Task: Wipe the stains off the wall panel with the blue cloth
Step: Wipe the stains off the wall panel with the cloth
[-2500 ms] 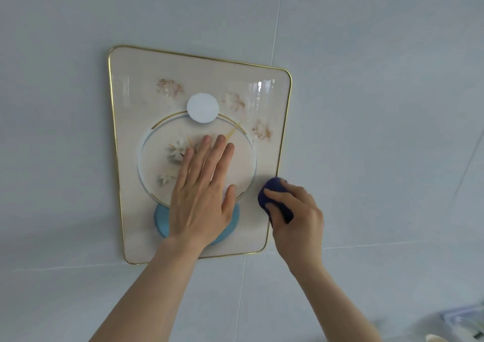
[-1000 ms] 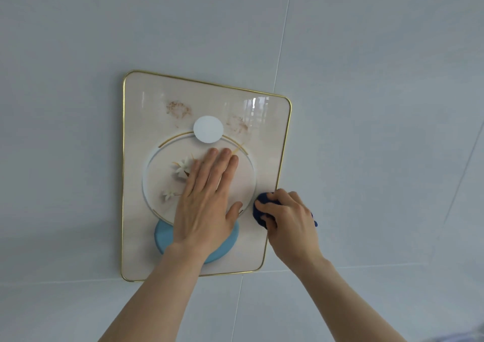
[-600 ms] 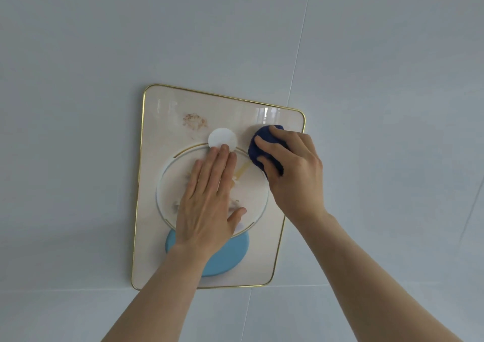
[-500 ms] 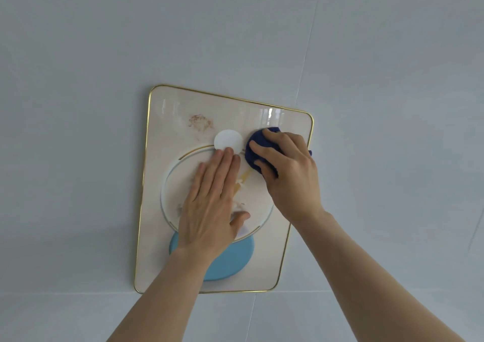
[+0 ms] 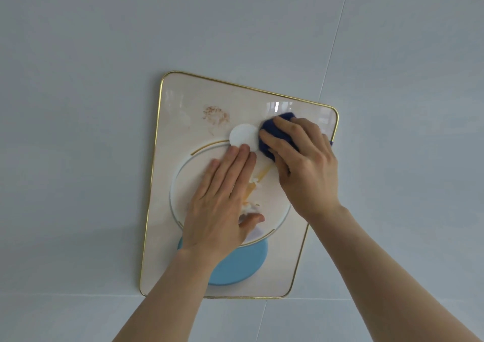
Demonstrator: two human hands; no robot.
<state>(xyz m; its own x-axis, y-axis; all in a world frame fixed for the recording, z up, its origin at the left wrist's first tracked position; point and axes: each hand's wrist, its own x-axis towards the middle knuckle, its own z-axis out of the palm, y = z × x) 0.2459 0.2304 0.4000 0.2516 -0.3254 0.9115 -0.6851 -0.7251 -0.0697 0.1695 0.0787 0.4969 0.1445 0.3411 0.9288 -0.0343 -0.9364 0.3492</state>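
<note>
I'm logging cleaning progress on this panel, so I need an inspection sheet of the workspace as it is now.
Surface: grey tiled wall, seams visible.
Job's things: gold-rimmed panel on the wall; one brown stain showing at upper left; blue cloth pressed near the upper right, beside the white disc.
Clutter: nothing seen.
Grips: left hand flat on the panel, fingers extended; right hand closed on the cloth.
Cables: nothing seen.
Surroundings: only wall.
</note>
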